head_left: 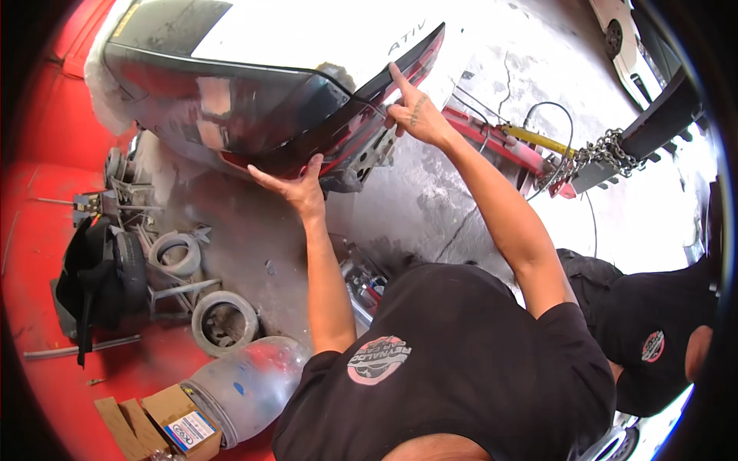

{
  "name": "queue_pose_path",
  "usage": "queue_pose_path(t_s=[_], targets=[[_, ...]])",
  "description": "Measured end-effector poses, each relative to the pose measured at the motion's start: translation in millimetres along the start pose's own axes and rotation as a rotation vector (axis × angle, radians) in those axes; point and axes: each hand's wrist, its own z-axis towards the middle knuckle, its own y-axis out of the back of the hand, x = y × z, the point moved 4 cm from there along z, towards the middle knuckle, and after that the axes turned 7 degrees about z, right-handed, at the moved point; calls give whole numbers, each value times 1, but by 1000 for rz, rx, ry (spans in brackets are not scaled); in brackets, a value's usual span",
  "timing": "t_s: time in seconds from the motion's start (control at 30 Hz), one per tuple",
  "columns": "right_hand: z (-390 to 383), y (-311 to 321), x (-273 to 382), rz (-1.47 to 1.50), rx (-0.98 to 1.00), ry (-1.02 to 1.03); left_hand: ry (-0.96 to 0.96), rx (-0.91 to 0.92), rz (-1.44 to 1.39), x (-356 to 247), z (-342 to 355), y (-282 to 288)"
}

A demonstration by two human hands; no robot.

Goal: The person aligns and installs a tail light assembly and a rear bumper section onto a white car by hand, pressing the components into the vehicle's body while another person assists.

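A long, dark red tail light lies along the rear corner of a car, beside its dark glossy side panel. My left hand supports the light's lower edge, with thumb and a finger spread apart against it. My right hand is at the upper part of the light. Its index finger stretches along the surface while the other fingers curl at the edge. Below the light, a bare metal bracket with holes shows. The fingertips behind the light are partly hidden.
A red jack arm and a chain-wrapped dark post stand to the right. Old tyres, a clear plastic drum and a cardboard box lie at left. A person in black is close at right.
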Motion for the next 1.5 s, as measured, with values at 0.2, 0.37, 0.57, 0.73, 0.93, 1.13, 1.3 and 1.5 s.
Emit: queue_pose_path(t_s=[0.2, 0.37, 0.57, 0.73, 0.93, 1.13, 1.3, 1.5], targets=[[0, -14, -10, -45, 11, -37, 21, -9, -101, 9, 3, -5], [-20, -17, -28, -52, 5, 38, -72, -62, -69, -3, 5, 0], [-107, -16, -176, -295, 14, -261, -52, -52, -102, -4, 4, 2], [-267, 8, -356, -694, 388, -465, -56, -35, -117, -5, 5, -4], [-344, 46, -386, -779, 425, -753, -106, -64, 42, 17, 1, 0], [-336, 42, -438, -845, 218, -402, -50, -4, -10, -2, 1, -1], [-289, -17, -350, -567, 239, -527, -50, 13, -15, 0, 1, 3], [-294, -15, -365, -591, 231, -608, -11, 44, 51, -1, 0, 1]])
